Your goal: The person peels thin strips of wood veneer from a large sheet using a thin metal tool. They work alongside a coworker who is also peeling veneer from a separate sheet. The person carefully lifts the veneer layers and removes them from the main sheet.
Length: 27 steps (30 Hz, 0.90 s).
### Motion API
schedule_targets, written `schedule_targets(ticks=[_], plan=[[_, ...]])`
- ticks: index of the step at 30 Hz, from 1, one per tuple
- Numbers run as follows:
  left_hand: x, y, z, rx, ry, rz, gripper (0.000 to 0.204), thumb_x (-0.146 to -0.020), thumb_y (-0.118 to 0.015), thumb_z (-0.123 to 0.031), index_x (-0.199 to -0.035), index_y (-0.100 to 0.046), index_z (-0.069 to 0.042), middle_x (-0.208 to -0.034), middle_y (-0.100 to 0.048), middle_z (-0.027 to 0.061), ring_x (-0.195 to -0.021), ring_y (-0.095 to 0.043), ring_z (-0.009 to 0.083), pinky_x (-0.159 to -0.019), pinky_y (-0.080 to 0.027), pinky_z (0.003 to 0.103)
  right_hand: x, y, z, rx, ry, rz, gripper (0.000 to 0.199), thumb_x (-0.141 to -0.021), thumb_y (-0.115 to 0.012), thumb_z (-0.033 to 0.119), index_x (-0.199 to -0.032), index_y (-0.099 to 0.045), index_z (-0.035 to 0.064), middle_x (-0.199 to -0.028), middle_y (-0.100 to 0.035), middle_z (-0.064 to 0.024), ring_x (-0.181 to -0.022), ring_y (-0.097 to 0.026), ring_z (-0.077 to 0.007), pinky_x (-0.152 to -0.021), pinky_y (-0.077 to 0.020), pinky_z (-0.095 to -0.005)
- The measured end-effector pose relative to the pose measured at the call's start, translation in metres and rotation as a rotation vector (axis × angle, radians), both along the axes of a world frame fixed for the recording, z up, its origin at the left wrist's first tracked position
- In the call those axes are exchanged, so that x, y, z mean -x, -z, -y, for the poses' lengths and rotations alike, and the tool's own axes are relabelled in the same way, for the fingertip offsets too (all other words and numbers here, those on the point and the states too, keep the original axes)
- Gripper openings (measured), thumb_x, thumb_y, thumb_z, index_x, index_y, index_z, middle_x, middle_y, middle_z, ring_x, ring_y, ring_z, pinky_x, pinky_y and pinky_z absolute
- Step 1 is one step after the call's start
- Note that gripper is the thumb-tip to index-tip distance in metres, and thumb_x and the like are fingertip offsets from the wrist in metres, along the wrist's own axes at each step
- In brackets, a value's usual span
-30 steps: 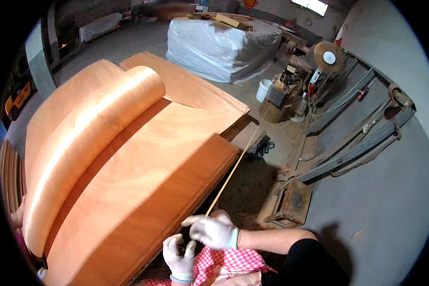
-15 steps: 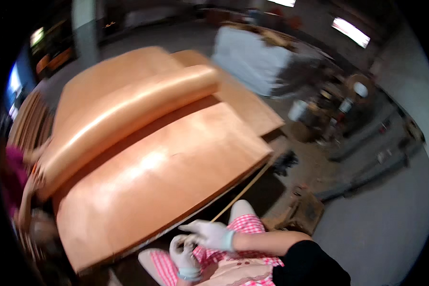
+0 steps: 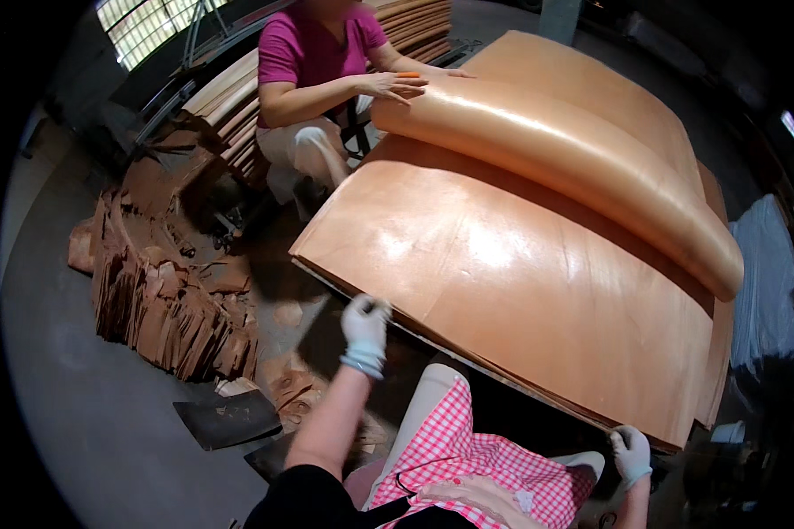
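Note:
A stack of thin, glossy orange-brown veneer sheets [image 3: 494,264] lies before me, its near edge running down to the right. My left hand [image 3: 363,328], in a white glove, is at the left part of that edge with its fingers curled closed against the sheets. Near the right front corner, my right hand [image 3: 632,455], also gloved, has its fingers bent closed over the edge. How far the fingertips reach under the sheets is hidden. Across the far part of the stack lies a large rolled-over sheet [image 3: 556,159].
A co-worker in a purple top [image 3: 304,57] sits at the far left, hands on the roll's end, with something orange at one hand. Broken brown sheet scraps [image 3: 172,309] stand piled at left. A dark flat piece [image 3: 228,418] lies on the floor. Whitish wrapped material [image 3: 766,282] stands at right.
My view has swung left, bringing the co-worker and scrap pile into sight. My hands, which were close together over my lap, have spread apart to the stack's near edge.

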State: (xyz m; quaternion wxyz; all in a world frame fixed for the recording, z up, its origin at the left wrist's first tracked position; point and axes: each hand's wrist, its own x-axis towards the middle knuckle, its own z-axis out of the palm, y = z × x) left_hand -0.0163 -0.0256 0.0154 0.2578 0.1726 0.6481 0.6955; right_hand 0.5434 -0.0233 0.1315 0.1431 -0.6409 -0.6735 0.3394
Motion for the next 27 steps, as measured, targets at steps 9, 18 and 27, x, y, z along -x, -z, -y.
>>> schedule_targets(ticks=[9, 18, 27], plan=[[0.191, -0.006, -0.031, 0.544, -0.16, -0.365, 0.015, -0.078, -0.078, -0.008, -0.087, -0.068, -0.001, -0.079, -0.067, 0.0026, -0.071, -0.057, 0.0112, -0.067, -0.049, 0.028, -0.024, 0.015, -0.034, 0.041, 0.051, 0.34, 0.032, -0.085, -0.07, 0.026, -0.087, -0.068, -0.006, -0.081, -0.068, -0.0215, -0.077, -0.067, -0.0328, -0.073, -0.0515, -0.0401], [0.222, 0.046, -0.041, 0.605, 0.03, -0.36, 0.026, -0.079, -0.074, -0.011, -0.102, -0.069, 0.001, -0.093, -0.07, 0.0088, -0.083, -0.063, 0.0181, -0.078, -0.051, 0.032, -0.014, 0.033, -0.055, 0.141, -0.019, 0.493, 0.037, -0.082, -0.067, 0.034, -0.093, -0.07, -0.0019, -0.091, -0.068, -0.0236, -0.087, -0.068, -0.0358, -0.077, -0.0515, -0.0418], [0.149, -0.028, -0.064, 1.226, -0.235, -0.866, 0.073, -0.078, -0.074, -0.035, -0.14, -0.045, -0.012, -0.128, -0.057, 0.0231, -0.113, -0.058, 0.039, -0.095, -0.049, 0.048, -0.022, 0.058, -0.07, 0.381, 0.148, 0.514, 0.05, -0.077, -0.071, 0.051, -0.097, -0.07, 0.0052, -0.1, -0.07, -0.019, -0.096, -0.066, -0.034, -0.085, -0.0513, -0.0422]])
